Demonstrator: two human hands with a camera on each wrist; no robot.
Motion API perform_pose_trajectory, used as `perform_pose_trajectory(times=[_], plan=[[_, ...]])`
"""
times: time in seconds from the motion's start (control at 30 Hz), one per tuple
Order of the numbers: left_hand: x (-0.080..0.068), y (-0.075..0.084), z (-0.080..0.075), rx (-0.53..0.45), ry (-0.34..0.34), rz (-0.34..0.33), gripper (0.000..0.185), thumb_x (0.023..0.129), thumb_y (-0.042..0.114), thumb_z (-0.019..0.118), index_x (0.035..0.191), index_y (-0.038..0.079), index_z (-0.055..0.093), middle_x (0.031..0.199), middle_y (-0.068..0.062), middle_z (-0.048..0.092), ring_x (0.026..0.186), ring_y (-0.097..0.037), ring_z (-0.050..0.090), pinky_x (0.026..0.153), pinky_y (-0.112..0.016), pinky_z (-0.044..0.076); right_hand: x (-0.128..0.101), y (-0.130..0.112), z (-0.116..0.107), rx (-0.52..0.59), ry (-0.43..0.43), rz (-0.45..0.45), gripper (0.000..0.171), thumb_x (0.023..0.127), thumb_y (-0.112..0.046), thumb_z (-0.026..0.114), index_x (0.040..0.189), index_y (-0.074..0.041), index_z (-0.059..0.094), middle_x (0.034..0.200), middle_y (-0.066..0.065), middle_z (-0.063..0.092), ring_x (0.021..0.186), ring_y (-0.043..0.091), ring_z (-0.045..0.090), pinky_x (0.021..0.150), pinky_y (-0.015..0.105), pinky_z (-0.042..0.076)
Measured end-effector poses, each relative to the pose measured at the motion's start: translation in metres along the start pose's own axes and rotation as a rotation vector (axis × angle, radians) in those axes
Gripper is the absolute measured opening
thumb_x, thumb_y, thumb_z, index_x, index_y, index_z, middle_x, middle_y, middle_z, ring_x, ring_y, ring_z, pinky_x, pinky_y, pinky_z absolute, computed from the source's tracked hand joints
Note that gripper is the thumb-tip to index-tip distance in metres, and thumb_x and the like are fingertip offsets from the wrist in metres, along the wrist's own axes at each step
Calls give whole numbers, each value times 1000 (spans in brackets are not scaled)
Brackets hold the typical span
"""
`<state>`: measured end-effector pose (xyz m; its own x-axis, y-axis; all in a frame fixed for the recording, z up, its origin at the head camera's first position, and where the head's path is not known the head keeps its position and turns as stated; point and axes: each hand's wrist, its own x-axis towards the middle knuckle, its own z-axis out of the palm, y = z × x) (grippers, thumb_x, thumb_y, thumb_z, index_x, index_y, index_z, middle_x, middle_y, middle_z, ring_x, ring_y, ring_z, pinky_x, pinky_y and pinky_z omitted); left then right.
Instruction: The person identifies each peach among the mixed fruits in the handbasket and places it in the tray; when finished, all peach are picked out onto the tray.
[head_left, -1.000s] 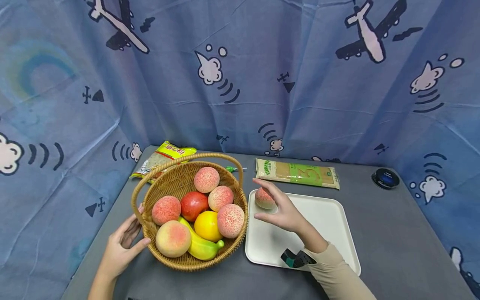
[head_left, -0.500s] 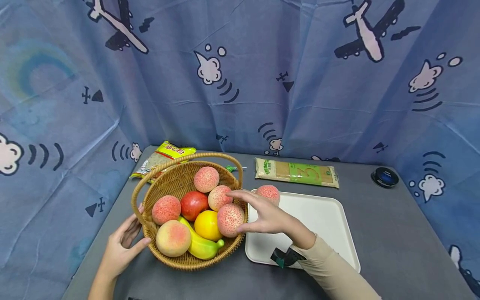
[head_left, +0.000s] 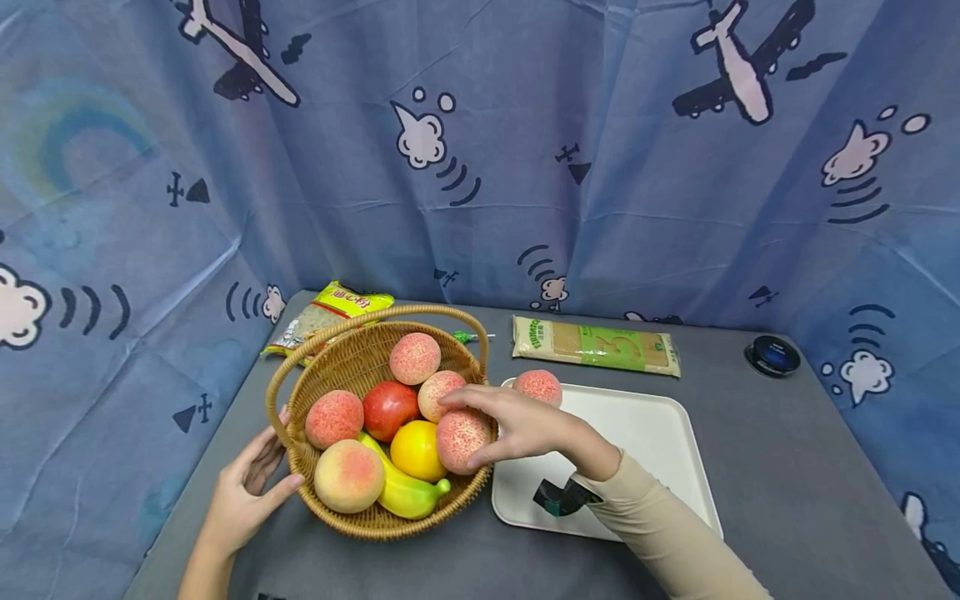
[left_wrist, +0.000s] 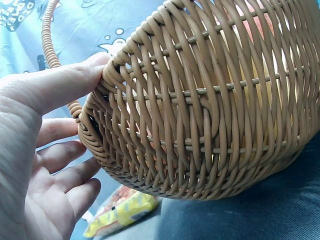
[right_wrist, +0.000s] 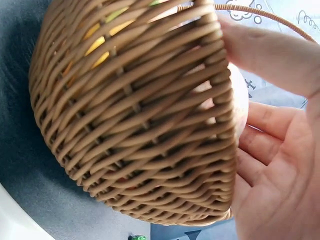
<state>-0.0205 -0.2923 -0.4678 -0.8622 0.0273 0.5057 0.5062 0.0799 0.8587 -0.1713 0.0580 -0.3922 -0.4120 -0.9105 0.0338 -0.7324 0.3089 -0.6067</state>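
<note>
Your right hand [head_left: 517,427] reaches over the rim of the round woven wicker basket [head_left: 352,358], and its fingers curl around the speckled pink peach [head_left: 459,440] at the basket's right edge. Your left hand [head_left: 247,492] rests on the basket's left wall with spread fingers, thumb on the weave. Just behind your right hand, 1 more pink peach [head_left: 537,387] lies on the white square tray [head_left: 645,442].
</note>
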Motion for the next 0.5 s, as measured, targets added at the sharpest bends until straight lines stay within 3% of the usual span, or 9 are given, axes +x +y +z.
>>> perform_pose_trajectory(times=[0.5], plan=[[1,3,0,39,-1,-22,73,75,-27,59,139,-21,25,152,-7,36,135,-7,40,109,-14,34,8,1,-3,-28,-90,-33,61,77,-31,76,131,-11,55,132,1,56,116,17,54,97,30,50]])
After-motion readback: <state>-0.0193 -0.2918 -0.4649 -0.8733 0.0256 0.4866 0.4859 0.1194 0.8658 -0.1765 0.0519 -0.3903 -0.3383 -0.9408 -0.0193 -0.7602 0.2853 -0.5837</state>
